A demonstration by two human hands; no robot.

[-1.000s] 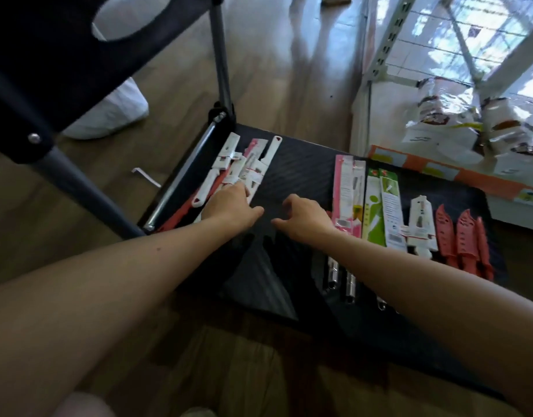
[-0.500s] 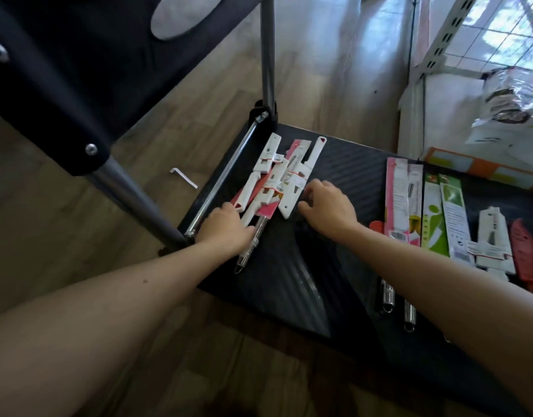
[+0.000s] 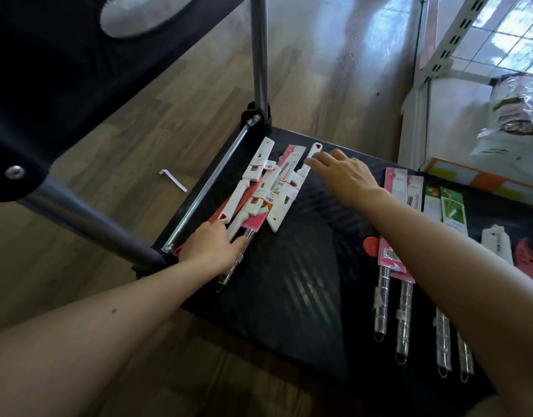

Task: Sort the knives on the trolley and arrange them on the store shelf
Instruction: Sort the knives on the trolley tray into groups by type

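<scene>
Both hands bracket the mixed knives (image 3: 259, 194) piled on the trolley (image 3: 289, 281) deck: left hand (image 3: 212, 246) pins their handles, right hand (image 3: 340, 173), grip wide, squares their tips for gathering

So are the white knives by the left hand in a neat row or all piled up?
Piled up. The white knives overlap each other and a pink card, lying crisscross on the trolley.

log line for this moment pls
phase: sorting | left hand: flat on knife pile near end | right hand: open at far end | trolley deck
</scene>
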